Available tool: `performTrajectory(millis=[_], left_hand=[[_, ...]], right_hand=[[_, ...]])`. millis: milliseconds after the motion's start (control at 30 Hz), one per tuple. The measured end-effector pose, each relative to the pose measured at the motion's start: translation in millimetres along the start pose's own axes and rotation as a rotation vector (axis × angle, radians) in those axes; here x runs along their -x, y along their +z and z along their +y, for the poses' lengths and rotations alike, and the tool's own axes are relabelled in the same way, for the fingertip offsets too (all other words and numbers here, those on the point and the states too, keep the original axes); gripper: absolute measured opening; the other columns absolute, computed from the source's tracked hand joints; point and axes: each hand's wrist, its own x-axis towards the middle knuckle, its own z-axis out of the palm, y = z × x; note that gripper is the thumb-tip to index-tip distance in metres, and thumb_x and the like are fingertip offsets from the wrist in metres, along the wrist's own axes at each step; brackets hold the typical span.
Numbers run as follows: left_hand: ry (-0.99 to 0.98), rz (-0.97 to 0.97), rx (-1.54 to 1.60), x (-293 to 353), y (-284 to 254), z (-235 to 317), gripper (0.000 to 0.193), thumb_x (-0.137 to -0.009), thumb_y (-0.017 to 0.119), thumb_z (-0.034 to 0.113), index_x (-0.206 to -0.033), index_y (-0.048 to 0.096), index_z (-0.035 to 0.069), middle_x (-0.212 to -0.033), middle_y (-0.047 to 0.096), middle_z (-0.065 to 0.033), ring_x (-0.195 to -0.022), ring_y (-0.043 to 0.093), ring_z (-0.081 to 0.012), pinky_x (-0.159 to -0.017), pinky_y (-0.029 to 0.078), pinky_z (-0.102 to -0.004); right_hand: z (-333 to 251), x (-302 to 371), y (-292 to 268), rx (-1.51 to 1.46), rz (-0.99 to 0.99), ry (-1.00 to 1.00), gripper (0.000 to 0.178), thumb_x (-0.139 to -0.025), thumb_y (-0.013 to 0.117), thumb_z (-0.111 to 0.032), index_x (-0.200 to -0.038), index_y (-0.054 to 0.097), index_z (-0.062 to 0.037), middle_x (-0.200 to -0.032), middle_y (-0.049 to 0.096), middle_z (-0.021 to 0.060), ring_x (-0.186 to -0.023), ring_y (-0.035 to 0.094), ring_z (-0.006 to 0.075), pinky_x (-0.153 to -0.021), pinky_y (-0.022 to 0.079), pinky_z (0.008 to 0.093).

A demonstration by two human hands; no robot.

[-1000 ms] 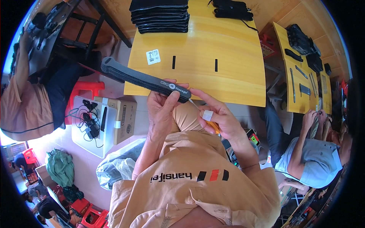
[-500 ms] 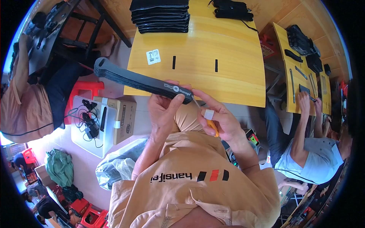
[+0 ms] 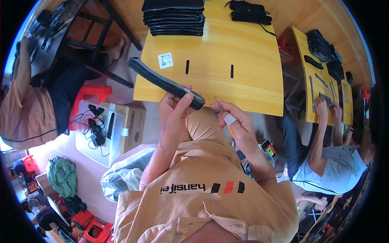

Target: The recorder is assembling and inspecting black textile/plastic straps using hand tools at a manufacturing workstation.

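A: Where the yellow desk (image 3: 219, 44) spreads before the wearer, what is the largest load?

B: Stack of folded black pieces (image 3: 174, 18), far part, along the left edge. Smaller black bundle (image 3: 250, 13), far part, toward the right edge, cord trailing to that edge.

A: Position of the layered dark grey straps (image 3: 156, 79)?

B: Held aslant over the near left corner. Upper end by the left edge; lower end at the near edge.

A: State of each grip?

B: Left grip (image 3: 174, 109): closed around the straps' lower end, thumb on top. Right grip (image 3: 240, 121): pinching an orange-handled tool (image 3: 231, 132), thin metal tip at the near edge, apart from the straps.

A: Smallest items?

B: White label (image 3: 165, 60), near the left edge. Two narrow black bars (image 3: 187, 67), roughly parallel, between label and right edge.
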Motion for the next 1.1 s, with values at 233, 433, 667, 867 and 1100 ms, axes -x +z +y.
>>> performTrajectory(millis=[233, 433, 667, 867, 1100], left_hand=[[-0.042, -0.026, 0.033, -0.7, -5.4, -1.2, 0.022, -0.082, 0.059, 0.008, -0.1, 0.05, -0.002, -0.083, 0.06, -0.0099, -0.073, 0.062, -0.0148, -0.066, 0.054, -0.0281], [0.031, 0.02, -0.011, 3.2, -1.3, -2.1, 0.022, -0.083, 0.057, 0.006, -0.101, 0.05, -0.004, -0.083, 0.061, -0.0121, -0.069, 0.063, -0.0167, -0.064, 0.055, -0.0288], [0.125, 0.072, -0.143, 9.5, 4.9, -1.5, 0.024, -0.079, 0.06, 0.004, -0.101, 0.051, -0.003, -0.085, 0.06, -0.01, -0.073, 0.061, -0.014, -0.064, 0.052, -0.0251], [0.199, 0.093, -0.195, 11.5, 3.6, -2.7, 0.026, -0.077, 0.063, 0.002, -0.101, 0.052, -0.002, -0.084, 0.059, -0.0077, -0.075, 0.06, -0.0125, -0.065, 0.05, -0.0234], [0.194, 0.078, -0.161, 11.5, 3.3, -2.8, 0.03, -0.076, 0.066, 0.004, -0.101, 0.051, -0.001, -0.085, 0.059, -0.0071, -0.075, 0.059, -0.0111, -0.066, 0.05, -0.0225]], right_hand=[[-18.3, 3.9, 7.1, 0.127, -0.07, 0.135, 0.036, -0.085, 0.04, 0.001, -0.119, 0.049, -0.0026, -0.077, 0.054, 0.0057, -0.052, 0.046, 0.0075, -0.047, 0.039, 0.0207], [-25.0, 4.5, 9.0, 0.032, -0.022, 0.168, 0.043, -0.084, 0.037, 0.003, -0.125, 0.046, -0.0075, -0.067, 0.052, 0.0028, -0.049, 0.044, 0.0067, -0.046, 0.038, 0.0197], [-24.5, 6.8, 10.5, 0.029, -0.098, 0.212, 0.046, -0.085, 0.035, 0.002, -0.128, 0.044, -0.0119, -0.061, 0.051, 0.0003, -0.046, 0.041, 0.0041, -0.044, 0.035, 0.018], [-18.2, 4.2, 6.4, -0.189, -0.16, 0.281, 0.046, -0.086, 0.033, 0.0, -0.13, 0.041, -0.0112, -0.06, 0.05, 0.0002, -0.043, 0.038, 0.0037, -0.042, 0.032, 0.0166], [-17.6, 3.1, 4.7, -0.278, -0.182, 0.322, 0.047, -0.085, 0.033, 0.0, -0.13, 0.04, -0.0103, -0.06, 0.048, 0.0001, -0.042, 0.036, 0.0033, -0.041, 0.031, 0.0158]])
